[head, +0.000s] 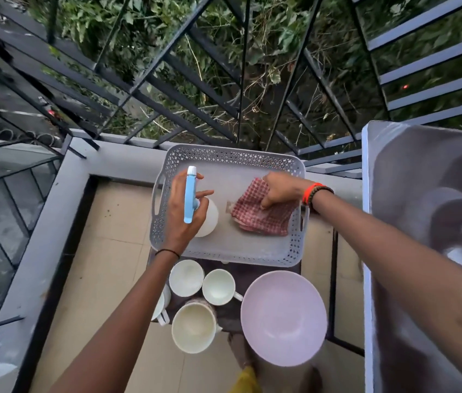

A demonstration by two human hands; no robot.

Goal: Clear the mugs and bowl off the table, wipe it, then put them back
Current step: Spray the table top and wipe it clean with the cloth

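Mugs (pixel 218 287) and bowl (pixel 283 318) wait near; left hand (pixel 187 211) grips spray bottle (pixel 189 195), right hand (pixel 281 191) pinches checked cloth (pixel 261 219) in basket (pixel 295 245). Clearing comes next.

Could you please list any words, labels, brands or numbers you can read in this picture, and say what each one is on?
None can be read.
The blue spray bottle in the left hand shows no label.
The mugs, bowl, checked cloth and grey basket are all unmarked.
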